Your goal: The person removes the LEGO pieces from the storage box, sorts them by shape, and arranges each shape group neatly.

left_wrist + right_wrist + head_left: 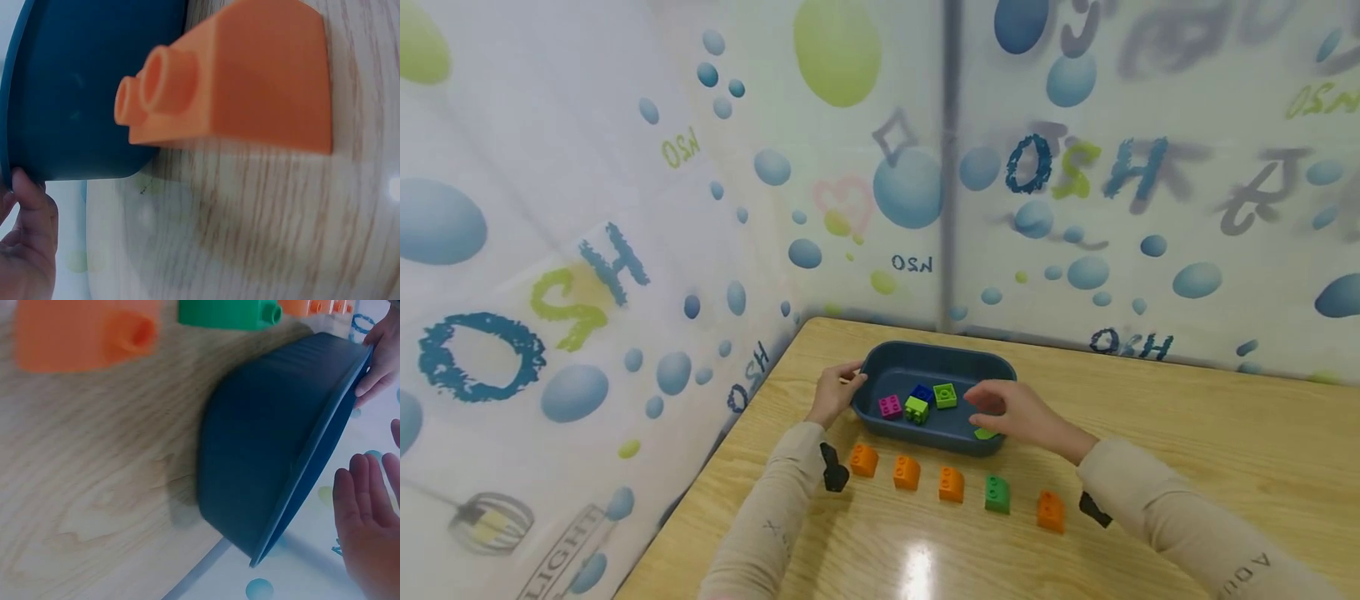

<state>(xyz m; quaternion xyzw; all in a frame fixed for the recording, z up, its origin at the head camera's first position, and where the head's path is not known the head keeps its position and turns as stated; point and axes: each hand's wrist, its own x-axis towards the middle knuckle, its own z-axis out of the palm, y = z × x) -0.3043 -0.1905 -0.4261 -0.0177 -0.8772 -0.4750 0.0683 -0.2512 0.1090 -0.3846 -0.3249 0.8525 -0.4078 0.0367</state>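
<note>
My left hand (835,395) grips the rim of a dark blue plastic tray (880,353) at its left end; fingers (32,203) show at the rim in the left wrist view. Over the tray's right end, my right hand (1011,412) hovers with nothing held and a gap between thumb and fingers. The right wrist view shows its fingers (362,487) fairly straight. Inside the tray lie a magenta block (890,407), a dark blue block (921,392) and two lime blocks, one (945,396) near the middle. Another lime piece (985,433) is partly hidden below my right hand.
Along the tray's near side, a row of toy blocks stands on the wooden table (1187,417): several orange ones, such as this orange block (951,483), and one green block (997,494). Patterned curtains (850,167) hang behind and at the left.
</note>
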